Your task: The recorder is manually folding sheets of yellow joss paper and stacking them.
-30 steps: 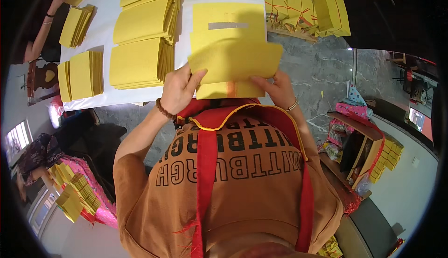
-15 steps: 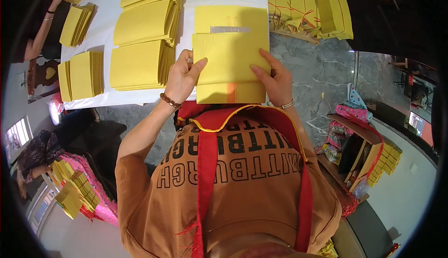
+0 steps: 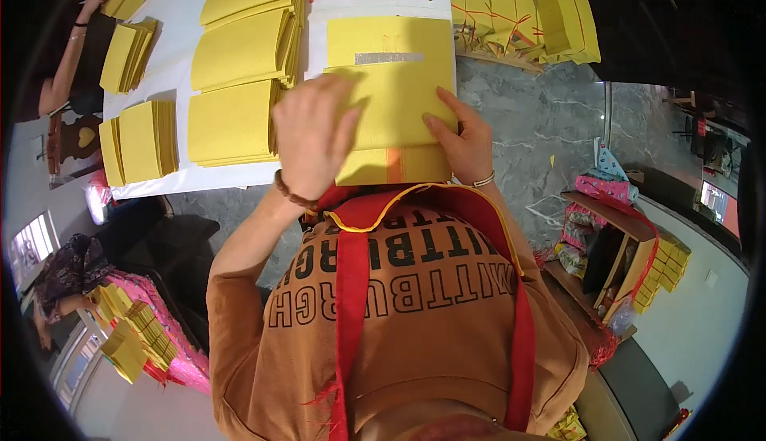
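A yellow paper sheet (image 3: 391, 106), folded over, lies at the near right part of the table, its upper layer covering most of the sheet below. A silvery strip shows above its fold, and an orange mark near the table edge. My left hand (image 3: 313, 139) hovers at the sheet's left side, its thumb apart from its fingers; motion blurs it, and nothing shows in it. My right hand (image 3: 465, 139) grips the sheet's right edge, thumb on top. Close to my left hand stands a thick bundle of folded yellow paper (image 3: 231, 124).
More yellow paper bundles (image 3: 243, 46) run along the white table (image 3: 179, 50). Yellow packs tied with red string (image 3: 495, 14) stand beyond the right edge. Another person's arm (image 3: 72, 62) reaches in at the far left. A wooden shelf (image 3: 610, 225) stands at right.
My left hand has let go of the sheet's left edge and lifted, fingers now stretched upward. The right hand keeps its place at the right edge. The whole view has shifted slightly.
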{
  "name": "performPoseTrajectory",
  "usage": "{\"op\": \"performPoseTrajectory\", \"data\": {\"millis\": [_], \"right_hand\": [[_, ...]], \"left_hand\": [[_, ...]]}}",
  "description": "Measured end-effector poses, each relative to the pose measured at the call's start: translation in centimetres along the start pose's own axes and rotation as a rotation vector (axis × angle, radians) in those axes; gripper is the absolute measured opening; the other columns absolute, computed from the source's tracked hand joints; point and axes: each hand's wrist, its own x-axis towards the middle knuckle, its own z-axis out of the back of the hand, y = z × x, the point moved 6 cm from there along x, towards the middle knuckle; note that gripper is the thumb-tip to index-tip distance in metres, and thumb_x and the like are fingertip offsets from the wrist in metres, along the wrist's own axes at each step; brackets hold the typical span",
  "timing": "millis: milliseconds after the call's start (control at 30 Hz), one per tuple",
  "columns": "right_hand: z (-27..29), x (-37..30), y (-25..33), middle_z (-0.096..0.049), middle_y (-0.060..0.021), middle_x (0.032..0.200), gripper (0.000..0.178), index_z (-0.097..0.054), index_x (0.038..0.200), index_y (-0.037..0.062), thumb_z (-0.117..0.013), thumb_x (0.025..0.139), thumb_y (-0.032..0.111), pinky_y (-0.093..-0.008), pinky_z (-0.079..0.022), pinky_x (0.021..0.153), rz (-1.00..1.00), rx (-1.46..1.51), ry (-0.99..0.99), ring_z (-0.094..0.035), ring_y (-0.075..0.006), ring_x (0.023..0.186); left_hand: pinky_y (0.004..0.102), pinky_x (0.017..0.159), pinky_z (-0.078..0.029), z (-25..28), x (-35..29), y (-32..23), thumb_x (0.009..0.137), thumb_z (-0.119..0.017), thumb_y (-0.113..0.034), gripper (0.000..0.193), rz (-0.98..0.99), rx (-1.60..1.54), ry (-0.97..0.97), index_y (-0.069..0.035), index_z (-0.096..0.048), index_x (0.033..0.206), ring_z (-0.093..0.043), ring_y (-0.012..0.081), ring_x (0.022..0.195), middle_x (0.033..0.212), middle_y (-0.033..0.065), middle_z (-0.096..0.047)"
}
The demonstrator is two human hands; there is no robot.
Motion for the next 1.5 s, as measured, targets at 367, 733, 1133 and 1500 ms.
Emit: {"op": "performPoseTrajectory", "data": {"millis": [367,733,1133,1500], "right_hand": [[0.2,-0.5,2.7,-0.056,-0.0139,0.112,0.04,-0.059,0.115,0.0093,-0.066,0.077,0.022,-0.0382,-0.046,0.075,0.162,-0.395,-0.053,-0.057,-0.0278,0.095],[-6.3,-1.0,4.3,-0.035,-0.017,0.139,0.053,-0.044,0.129,0.0081,-0.05,0.086,0.04,-0.0565,-0.02,0.104,0.628,-0.669,0.226,-0.033,-0.0324,0.129],[-6.7,-1.0,4.3,-0.036,-0.014,0.14,0.057,-0.047,0.128,0.0068,-0.051,0.085,0.045,-0.0569,-0.02,0.104,0.661,-0.876,0.207,-0.033,-0.0305,0.13],[-0.8,-0.1,1.0,-0.022,-0.007,0.149,0.054,-0.035,0.138,0.0104,-0.043,0.092,0.037,-0.056,-0.008,0.107,0.295,-0.623,0.199,-0.022,-0.0292,0.136]], "left_hand": [[0.0461,0.1,-0.027,-6.9,-1.5,-1.6,0.08,-0.06,-0.04,0.057,-0.181,0.247,0.268,-0.008,-0.048,0.126,-0.036,0.0311,0.123,0.132,0.0134,-0.042],[0.044,0.104,-0.022,-7.1,-1.8,0.0,0.085,-0.045,-0.02,0.043,-0.117,0.066,0.308,-0.002,-0.046,0.124,-0.033,0.029,0.128,0.137,0.0134,-0.037],[0.0464,0.108,-0.019,-4.5,-3.5,-0.6,0.078,-0.065,-0.04,0.073,-0.167,0.107,0.455,-0.006,-0.037,0.135,-0.029,0.0297,0.133,0.142,0.0167,-0.033],[0.0456,0.098,-0.036,-4.7,-2.6,-2.2,0.082,-0.059,-0.028,0.06,-0.393,0.362,0.421,0.0,-0.041,0.132,-0.041,0.0376,0.122,0.132,0.0269,-0.041]]}}
